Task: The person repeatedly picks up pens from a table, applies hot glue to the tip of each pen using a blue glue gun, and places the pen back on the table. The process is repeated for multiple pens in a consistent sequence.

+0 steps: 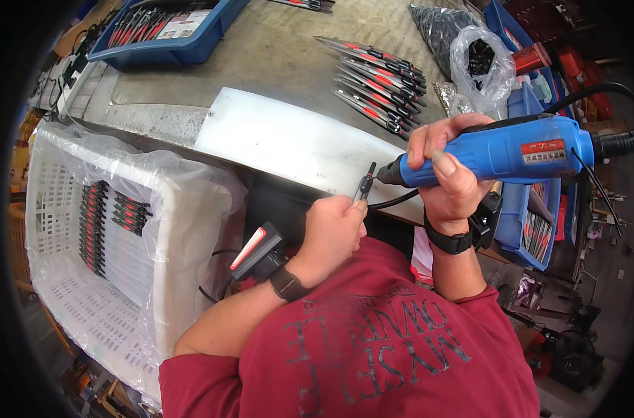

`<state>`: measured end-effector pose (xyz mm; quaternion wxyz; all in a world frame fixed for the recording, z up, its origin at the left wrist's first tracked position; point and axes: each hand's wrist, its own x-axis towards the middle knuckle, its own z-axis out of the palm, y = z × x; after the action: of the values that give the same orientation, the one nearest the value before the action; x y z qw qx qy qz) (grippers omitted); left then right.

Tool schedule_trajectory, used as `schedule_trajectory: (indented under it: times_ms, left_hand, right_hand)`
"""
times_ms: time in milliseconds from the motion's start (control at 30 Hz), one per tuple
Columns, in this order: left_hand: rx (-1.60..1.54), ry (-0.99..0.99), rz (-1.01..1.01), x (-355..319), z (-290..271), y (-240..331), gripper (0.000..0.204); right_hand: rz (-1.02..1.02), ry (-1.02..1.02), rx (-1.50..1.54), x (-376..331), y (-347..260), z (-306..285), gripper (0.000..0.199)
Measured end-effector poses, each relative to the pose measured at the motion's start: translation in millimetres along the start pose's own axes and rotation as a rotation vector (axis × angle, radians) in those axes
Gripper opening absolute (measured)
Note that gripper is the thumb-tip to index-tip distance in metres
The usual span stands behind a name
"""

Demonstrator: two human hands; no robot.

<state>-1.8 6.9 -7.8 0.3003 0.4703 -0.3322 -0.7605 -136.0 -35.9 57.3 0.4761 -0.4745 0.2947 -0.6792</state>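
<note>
A blue electric screwdriver point(501, 152) with a black cable is gripped in my right hand point(448, 161), its nose pointing left. My left hand point(338, 221) is closed around a slim black-and-grey tool point(364, 184), whose upper end sticks up from the fist. The screwdriver's bit meets the side of that tool or comes very close; I cannot tell whether they touch. Most of the tool's lower part is hidden by my fingers. Both hands are over the near edge of a white board point(282, 136) on the workbench.
A pile of similar red, black and grey tools point(383, 87) lies behind the board. Plastic bags of small black parts point(481, 59) and blue bins point(526, 209) stand at the right. A white lined crate point(160, 258) with several tools is at left; a blue tray point(212, 28) sits behind.
</note>
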Motion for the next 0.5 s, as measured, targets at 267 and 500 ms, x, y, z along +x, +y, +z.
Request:
schedule_trajectory:
  times_ms: [267,500]
  left_hand:
    - [0.006,0.010,-0.013,0.0,0.8,1.7,0.023]
    - [-0.013,0.024,-0.046,0.2,1.5,2.0,0.024]
  right_hand:
    - [-0.048,-0.067,-0.120,-1.3,3.0,-2.8,0.053]
    - [-0.040,-0.094,-0.348,0.4,11.4,-0.7,0.051]
